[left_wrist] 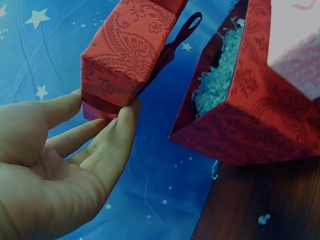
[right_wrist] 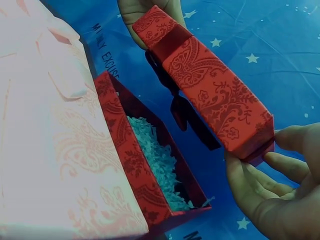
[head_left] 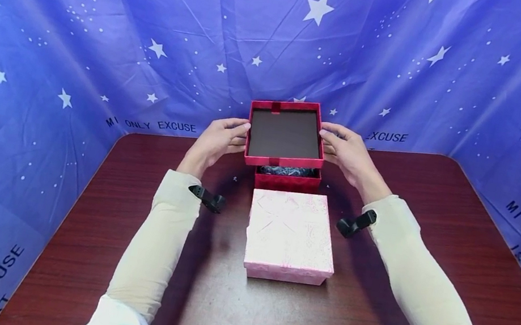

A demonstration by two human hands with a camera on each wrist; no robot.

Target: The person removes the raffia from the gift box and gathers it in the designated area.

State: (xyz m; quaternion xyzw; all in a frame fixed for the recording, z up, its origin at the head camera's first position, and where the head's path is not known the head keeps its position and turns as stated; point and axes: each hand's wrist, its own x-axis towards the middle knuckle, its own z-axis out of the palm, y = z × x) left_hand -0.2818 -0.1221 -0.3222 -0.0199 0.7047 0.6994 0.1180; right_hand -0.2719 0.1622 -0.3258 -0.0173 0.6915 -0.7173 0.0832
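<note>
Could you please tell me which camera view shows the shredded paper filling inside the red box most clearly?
The right wrist view: the filling lies exposed inside the red box. The left wrist view shows part; the head view only a dark strip under the lifted lid.

Two hands held a red lid above an open red box

The left hand (head_left: 219, 141) and right hand (head_left: 349, 153) gripped opposite sides of the red lid (head_left: 285, 133), its dark inside facing the camera, tilted over the red box (head_left: 287, 180), where filling showed. A closed pink box (head_left: 291, 235) sat just in front on the dark wooden table (head_left: 430, 260), with a blue starry cloth (head_left: 109, 16) behind
</note>
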